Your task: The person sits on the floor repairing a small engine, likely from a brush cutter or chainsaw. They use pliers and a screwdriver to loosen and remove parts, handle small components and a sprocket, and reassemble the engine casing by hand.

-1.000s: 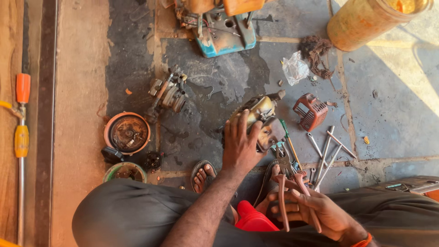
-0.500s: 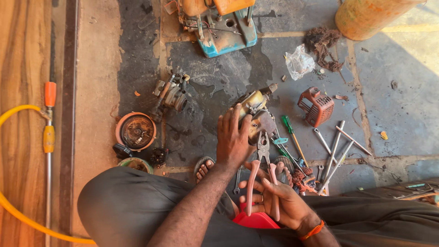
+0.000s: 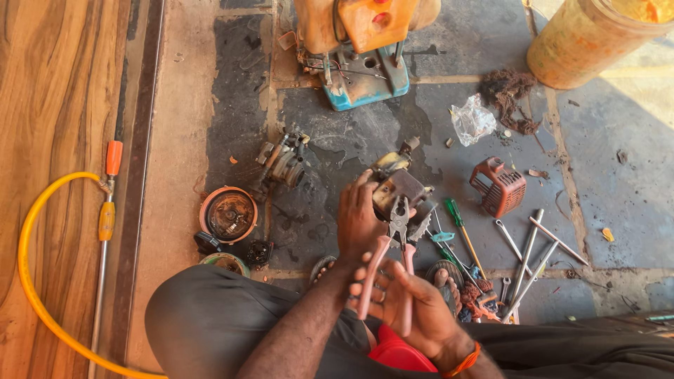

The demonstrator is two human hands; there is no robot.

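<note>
Pliers (image 3: 393, 256) with pink handles lie in the right hand (image 3: 411, 305), fingers wrapped loosely around both handles, the steel nose pointing away from the person and resting on the small engine part (image 3: 397, 189). That part (a greasy metal block with a yellowish end) sits on the dark stone floor (image 3: 337, 140), just ahead of the knees. Left hand (image 3: 359, 221) grips the near side of the engine part, fingers curled over its edge; whether the nose of the pliers is closed on anything cannot be made out.

To the right of the pliers lie a green-handled screwdriver (image 3: 460, 228), 3 or so long spanners (image 3: 530, 249) and an orange ribbed cover (image 3: 500, 186). To the left stand a round orange housing (image 3: 228, 214) and another metal assembly (image 3: 282, 160). A blue-based machine (image 3: 361, 81) stands farther off, and a yellow hose (image 3: 31, 281) loops over the wooden boards at far left.
</note>
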